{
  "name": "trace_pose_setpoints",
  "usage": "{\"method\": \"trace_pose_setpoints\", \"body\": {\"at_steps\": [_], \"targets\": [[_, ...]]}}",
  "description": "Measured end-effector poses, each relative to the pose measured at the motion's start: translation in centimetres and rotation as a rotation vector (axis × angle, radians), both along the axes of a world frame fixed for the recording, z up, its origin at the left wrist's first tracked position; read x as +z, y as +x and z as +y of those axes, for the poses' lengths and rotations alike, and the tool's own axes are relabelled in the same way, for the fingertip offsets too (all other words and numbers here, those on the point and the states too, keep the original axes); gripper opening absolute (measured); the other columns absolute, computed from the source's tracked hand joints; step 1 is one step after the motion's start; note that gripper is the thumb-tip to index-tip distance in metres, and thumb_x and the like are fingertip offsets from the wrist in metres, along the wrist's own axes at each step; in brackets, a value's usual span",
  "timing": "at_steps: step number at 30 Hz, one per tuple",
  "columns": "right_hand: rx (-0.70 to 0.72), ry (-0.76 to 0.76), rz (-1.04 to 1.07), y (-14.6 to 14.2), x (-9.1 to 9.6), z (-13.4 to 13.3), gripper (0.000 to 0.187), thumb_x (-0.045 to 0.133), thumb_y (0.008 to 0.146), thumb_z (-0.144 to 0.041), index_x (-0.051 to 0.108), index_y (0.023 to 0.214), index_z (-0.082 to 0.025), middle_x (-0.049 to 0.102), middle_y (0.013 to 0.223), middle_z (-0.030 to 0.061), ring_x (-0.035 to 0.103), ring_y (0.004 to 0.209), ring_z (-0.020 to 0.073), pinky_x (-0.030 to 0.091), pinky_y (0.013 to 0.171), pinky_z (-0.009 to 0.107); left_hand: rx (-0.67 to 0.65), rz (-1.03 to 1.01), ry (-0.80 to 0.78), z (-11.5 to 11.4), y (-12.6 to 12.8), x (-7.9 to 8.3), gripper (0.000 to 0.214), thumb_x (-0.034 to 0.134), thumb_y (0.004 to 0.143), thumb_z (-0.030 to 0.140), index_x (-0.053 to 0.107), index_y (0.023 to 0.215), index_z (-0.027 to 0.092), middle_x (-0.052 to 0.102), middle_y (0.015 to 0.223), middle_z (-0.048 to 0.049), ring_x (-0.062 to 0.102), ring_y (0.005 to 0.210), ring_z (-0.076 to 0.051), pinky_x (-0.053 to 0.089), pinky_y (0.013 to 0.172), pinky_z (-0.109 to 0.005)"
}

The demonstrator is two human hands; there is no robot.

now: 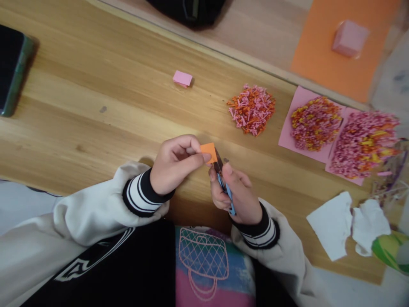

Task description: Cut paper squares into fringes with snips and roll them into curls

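Note:
Between thumb and fingers, my left hand (177, 164) pinches a small square of orange paper (208, 151). My right hand (236, 192) is wrapped round the blue handles of a pair of scissors (227, 194). The dark blades lie at the right edge of the orange paper; whether they are cutting into it I cannot tell. Both hands are over the table near its front edge. Beyond them lies a loose pile of pink and orange paper snippets (252, 110). A folded pink paper piece (182, 79) rests farther back.
To the right, more snippets (315, 123) lie on pink paper sheets (289, 128). White tissues (334, 226) are at the lower right. An orange sheet (315, 51) carries a pink block (350, 39) at the back right. A phone (11, 68) lies far left, a black object (191, 8) at the back.

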State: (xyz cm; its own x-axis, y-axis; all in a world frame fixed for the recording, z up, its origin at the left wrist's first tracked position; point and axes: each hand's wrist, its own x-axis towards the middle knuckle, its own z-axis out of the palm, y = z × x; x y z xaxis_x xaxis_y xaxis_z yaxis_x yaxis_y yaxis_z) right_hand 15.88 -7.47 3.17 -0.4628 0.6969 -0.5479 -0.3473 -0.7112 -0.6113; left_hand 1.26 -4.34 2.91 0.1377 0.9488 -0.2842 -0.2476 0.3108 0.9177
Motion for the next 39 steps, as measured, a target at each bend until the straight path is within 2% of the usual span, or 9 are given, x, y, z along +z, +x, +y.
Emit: {"method": "trace_pose_setpoints", "body": {"at_steps": [22,34,37,39], "targets": [[-0.037,-0.013,0.046,-0.06,-0.07,-0.07,0.041,0.060,0.080,-0.057,0.050,0.071,-0.019,0.032,0.037,-0.0130,0.014,0.030,0.0012,0.014,0.029,0.013,0.003,-0.023,-0.017,0.04,0.01,-0.04,0.017,0.071,0.067,0.018,0.057,0.059,0.015,0.068,0.060,0.0007,0.061,0.055,-0.011,0.048,0.059,-0.025],[-0.004,-0.047,0.087,-0.03,-0.12,0.17,0.043,0.054,0.079,-0.063,0.049,0.074,-0.020,0.030,0.037,-0.0139,0.013,0.029,0.0023,0.014,0.028,0.014,0.017,-0.047,-0.019,0.13,0.05,-0.07,0.014,0.067,0.071,0.020,0.059,0.061,0.015,0.069,0.061,-0.0010,0.061,0.057,-0.012,0.046,0.061,-0.026],[-0.017,0.055,-0.077,-0.03,-0.41,0.03,0.045,0.046,0.082,-0.066,0.050,0.076,-0.021,0.029,0.039,-0.0129,0.015,0.030,0.0041,0.016,0.030,0.017,0.025,-0.026,-0.025,0.33,0.00,-0.33,0.015,0.068,0.071,0.022,0.058,0.062,0.015,0.068,0.062,-0.0006,0.061,0.059,-0.013,0.046,0.063,-0.027],[-0.079,0.258,-0.390,0.05,-0.79,0.00,0.040,0.046,0.084,-0.060,0.053,0.082,-0.021,0.035,0.043,-0.0100,0.026,0.034,0.0064,0.024,0.035,0.020,0.038,0.032,0.000,0.73,-0.56,-0.68,0.016,0.069,0.069,0.023,0.058,0.062,0.015,0.066,0.062,0.0003,0.060,0.061,-0.012,0.046,0.065,-0.027]]}}
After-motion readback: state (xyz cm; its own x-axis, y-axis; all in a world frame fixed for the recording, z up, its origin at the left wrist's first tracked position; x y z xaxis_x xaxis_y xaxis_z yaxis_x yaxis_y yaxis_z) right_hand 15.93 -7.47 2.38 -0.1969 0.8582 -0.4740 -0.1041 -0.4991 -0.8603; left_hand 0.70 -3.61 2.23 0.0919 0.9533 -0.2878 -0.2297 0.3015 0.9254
